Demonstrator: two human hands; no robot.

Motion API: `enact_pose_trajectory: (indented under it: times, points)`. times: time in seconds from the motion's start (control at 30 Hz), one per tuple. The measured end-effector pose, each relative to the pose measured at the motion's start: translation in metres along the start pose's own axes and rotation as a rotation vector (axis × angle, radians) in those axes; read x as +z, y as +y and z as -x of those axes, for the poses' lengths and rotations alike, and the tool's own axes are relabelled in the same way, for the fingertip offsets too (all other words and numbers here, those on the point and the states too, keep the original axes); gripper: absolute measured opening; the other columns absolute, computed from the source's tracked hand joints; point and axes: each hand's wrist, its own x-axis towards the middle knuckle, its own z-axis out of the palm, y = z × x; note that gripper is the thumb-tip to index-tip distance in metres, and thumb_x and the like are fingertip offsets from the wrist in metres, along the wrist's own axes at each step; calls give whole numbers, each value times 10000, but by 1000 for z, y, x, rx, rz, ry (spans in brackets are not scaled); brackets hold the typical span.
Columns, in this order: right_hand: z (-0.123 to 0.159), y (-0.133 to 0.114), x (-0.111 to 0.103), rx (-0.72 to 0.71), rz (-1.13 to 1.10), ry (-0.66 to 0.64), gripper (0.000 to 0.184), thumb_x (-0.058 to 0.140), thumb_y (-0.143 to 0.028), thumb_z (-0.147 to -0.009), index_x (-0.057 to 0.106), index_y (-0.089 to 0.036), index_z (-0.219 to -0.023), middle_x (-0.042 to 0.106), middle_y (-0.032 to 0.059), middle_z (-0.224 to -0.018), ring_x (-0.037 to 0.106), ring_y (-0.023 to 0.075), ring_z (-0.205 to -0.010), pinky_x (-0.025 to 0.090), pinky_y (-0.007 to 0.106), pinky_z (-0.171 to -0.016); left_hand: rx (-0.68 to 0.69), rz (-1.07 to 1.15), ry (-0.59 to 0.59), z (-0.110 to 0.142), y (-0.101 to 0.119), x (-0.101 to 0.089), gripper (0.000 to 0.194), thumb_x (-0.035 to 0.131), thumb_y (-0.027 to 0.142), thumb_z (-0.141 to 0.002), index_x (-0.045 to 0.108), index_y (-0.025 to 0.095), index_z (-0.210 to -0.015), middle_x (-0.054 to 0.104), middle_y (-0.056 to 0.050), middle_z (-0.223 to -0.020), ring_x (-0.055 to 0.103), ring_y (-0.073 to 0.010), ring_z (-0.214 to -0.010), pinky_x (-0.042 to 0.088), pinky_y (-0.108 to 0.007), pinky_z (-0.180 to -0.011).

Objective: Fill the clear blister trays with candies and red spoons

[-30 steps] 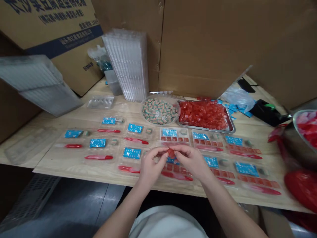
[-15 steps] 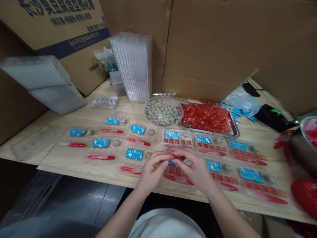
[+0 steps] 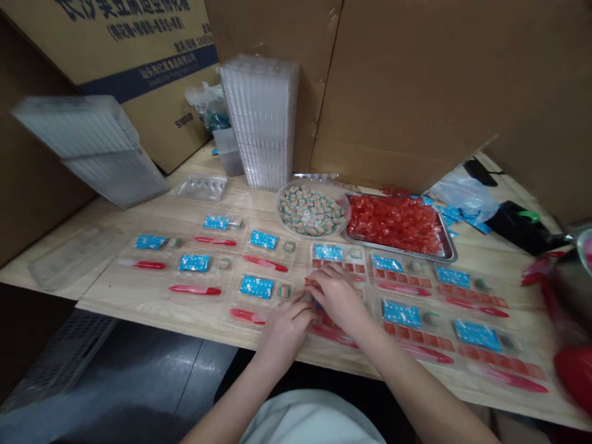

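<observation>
My right hand (image 3: 340, 297) is bent over a clear tray in the front row, its fingertips pinched at a small red translucent piece (image 3: 308, 282). Just left of it, my left hand (image 3: 287, 324) rests low with its fingers curled and pressed together; what they hold, if anything, is hidden. Both hands cover most of that tray, and a red pen-shaped item (image 3: 333, 335) shows below them. To the left lies a tray with a blue packet (image 3: 256, 287), a small striped cube (image 3: 283, 291) and another red pen-shaped item (image 3: 247, 316).
Several similar trays with blue packets (image 3: 401, 312) cover the table (image 3: 176, 317). Behind them stand a round dish (image 3: 280, 225) of striped cubes and a metal tray (image 3: 451, 246) heaped with red pieces. Stacks of clear trays (image 3: 261, 123) rise at the back beside cardboard (image 3: 393, 92).
Both hands held the red piece between them above the tray; now they have separated and lowered, the right reaching leftward over the left. The view has shifted slightly, moving the table's contents rightward.
</observation>
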Motion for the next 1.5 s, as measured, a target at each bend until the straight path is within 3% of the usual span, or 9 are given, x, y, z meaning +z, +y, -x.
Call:
enact_pose_trajectory:
  times: [0.4,0.5,0.67,0.8,0.97,1.07,1.13,1.27,1.5]
  points:
    - [-3,-5,0,-19,133,-122,98,559,-115,-810,635,-160,-766,629,95,-854,518,238,-930,433,374,-827,55,-40,17,2,1,4,127,546,131,-858,647,188,-908,699,-43,-995,589,-233,-1081,498,-389,-904]
    - [1,7,-11,-29,48,-61,159,570,-137,-800,645,-173,-935,625,89,-983,504,241,-1005,431,385,-872,78,-58,53,0,6,0,139,535,109,-857,635,188,-912,697,-45,-938,625,-217,-958,507,-385,-855]
    - [54,55,-49,197,-139,250,500,402,-44,-807,505,-237,-1257,554,77,-1198,487,218,-1129,414,418,-959,41,2,214,-6,22,-24,161,521,81,-853,613,200,-910,679,-44,-933,620,-171,-919,474,-330,-880]
    - [90,61,-62,90,-316,31,614,439,-86,-806,364,-304,-1375,401,56,-1401,380,218,-1290,376,410,-1026,-104,118,194,-13,28,-59,131,509,110,-865,602,203,-872,664,-39,-920,614,-156,-906,478,-281,-823]
    - [64,14,-41,201,-662,113,259,499,-307,-876,573,-246,-1116,634,58,-1077,596,195,-989,472,333,-872,-349,416,191,-19,8,-106,55,556,246,-856,589,201,-855,653,-51,-980,606,-182,-982,468,-312,-869]
    - [39,-20,-16,314,-892,67,256,510,-362,-865,589,-205,-1051,660,39,-899,618,168,-794,492,283,-712,-555,660,200,-8,-13,-120,330,623,301,-805,505,237,-1107,579,-72,-1198,573,-211,-1086,477,-347,-884]
    - [31,-36,2,341,-974,-41,293,508,-375,-858,594,-185,-1064,652,24,-805,603,153,-693,476,265,-634,-712,695,173,3,-25,-124,479,643,327,-785,435,241,-1209,605,-75,-1138,605,-204,-1011,510,-320,-790]
    - [41,-42,23,346,-809,-201,422,538,-362,-824,563,-165,-1196,663,30,-791,596,161,-672,448,279,-641,-894,625,180,22,-41,-127,606,651,364,-768,381,219,-1291,650,-25,-863,629,-160,-797,500,-250,-646]
    - [62,-25,14,384,-573,-244,375,453,-283,-847,570,-194,-1192,674,29,-810,613,171,-719,425,276,-661,-895,602,-2,22,-66,-126,747,666,351,-732,315,157,-1362,637,-46,-893,616,-152,-732,490,-259,-617]
